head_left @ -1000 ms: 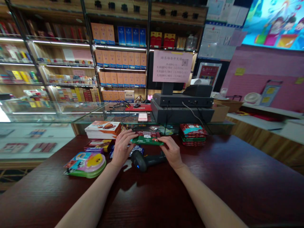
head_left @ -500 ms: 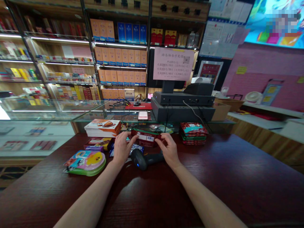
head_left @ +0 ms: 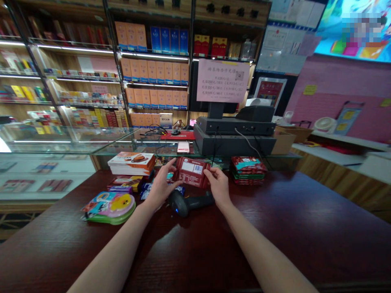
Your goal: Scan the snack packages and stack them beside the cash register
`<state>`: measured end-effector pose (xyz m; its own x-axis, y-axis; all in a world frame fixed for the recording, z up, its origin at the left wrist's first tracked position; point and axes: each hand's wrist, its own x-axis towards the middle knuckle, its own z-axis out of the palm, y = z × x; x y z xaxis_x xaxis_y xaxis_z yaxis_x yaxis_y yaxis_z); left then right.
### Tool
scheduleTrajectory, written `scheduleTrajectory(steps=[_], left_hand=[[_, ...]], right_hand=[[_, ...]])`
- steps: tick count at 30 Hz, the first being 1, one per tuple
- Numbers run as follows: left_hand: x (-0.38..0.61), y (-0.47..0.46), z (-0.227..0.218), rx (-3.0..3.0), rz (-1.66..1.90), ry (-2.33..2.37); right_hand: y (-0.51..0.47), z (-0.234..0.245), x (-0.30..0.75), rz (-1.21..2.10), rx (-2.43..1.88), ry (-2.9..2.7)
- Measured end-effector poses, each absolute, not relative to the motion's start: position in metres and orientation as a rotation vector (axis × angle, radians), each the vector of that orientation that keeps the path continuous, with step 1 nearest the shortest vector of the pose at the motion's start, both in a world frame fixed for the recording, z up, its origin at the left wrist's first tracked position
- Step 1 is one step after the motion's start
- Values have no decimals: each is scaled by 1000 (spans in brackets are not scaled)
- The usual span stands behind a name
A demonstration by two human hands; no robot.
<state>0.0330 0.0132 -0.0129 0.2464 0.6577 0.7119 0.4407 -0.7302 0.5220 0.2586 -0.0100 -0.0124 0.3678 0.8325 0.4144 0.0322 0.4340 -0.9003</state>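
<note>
Now turned over above the dark wooden counter (head_left: 269, 228), a red packet (head_left: 192, 172) shows its barcode side, held by its edges between the left hand (head_left: 161, 188) and right hand (head_left: 218, 187), set apart, just beyond a black barcode scanner (head_left: 185, 203).

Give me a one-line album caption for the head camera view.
Left hand and right hand hold a red packet, barcode showing, near a barcode scanner on a dark wooden counter.

There are 2 hands (head_left: 161, 189) (head_left: 218, 187), 1 red packet (head_left: 192, 172), 1 barcode scanner (head_left: 186, 203), 1 stack of packets (head_left: 248, 171).
</note>
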Motion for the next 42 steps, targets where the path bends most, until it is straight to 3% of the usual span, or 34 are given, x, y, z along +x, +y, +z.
scheduleTrajectory(steps=[23, 42], left_hand=[[8, 8, 9, 2894, 1160, 1343], [8, 7, 3, 2874, 1294, 1583]], right_hand=[[-13, -21, 244, 684, -827, -1494], [-14, -22, 258, 688, -861, -1686]])
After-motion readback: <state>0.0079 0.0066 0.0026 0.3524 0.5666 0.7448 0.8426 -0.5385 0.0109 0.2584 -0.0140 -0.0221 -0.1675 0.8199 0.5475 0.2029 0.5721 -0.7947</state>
